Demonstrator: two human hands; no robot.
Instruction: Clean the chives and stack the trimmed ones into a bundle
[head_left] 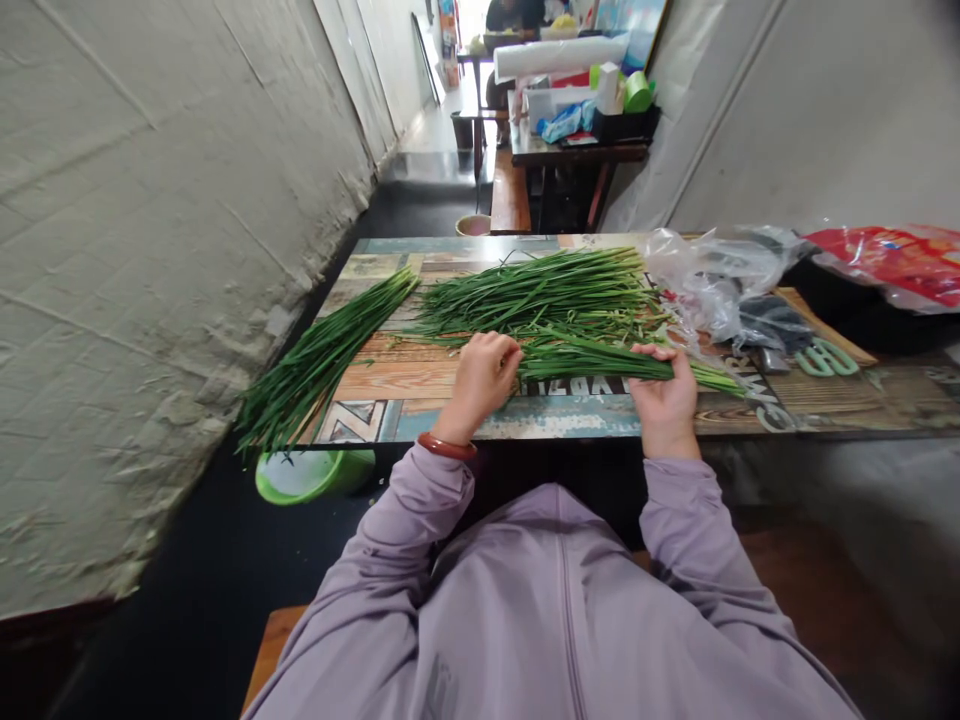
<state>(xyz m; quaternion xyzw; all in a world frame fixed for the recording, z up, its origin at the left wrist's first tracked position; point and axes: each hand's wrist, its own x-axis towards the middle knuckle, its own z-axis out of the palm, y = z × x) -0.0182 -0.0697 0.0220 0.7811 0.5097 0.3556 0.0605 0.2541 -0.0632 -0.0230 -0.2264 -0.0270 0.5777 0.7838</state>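
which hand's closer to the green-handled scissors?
Right. The right hand holds the chive bunch a short way left of the green-handled scissors; the left hand sits farther left, on the bunch's other end.

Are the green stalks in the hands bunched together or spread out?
Bunched together. The long green stalks lie tight as one bundle, the right hand wrapped around it and the left hand at its other end.

We see smooth, faintly waxy green stalks (592, 358) in our fingers (499, 350), lying on a table (420, 385) with a worn, matt wood-look print. Right of the fingers, a clear plastic bag (705, 275) looks crinkled and glossy. The wall (112, 300) left of them is rough, flaking plaster. Our sleeves (427, 500) are matt lilac cloth.
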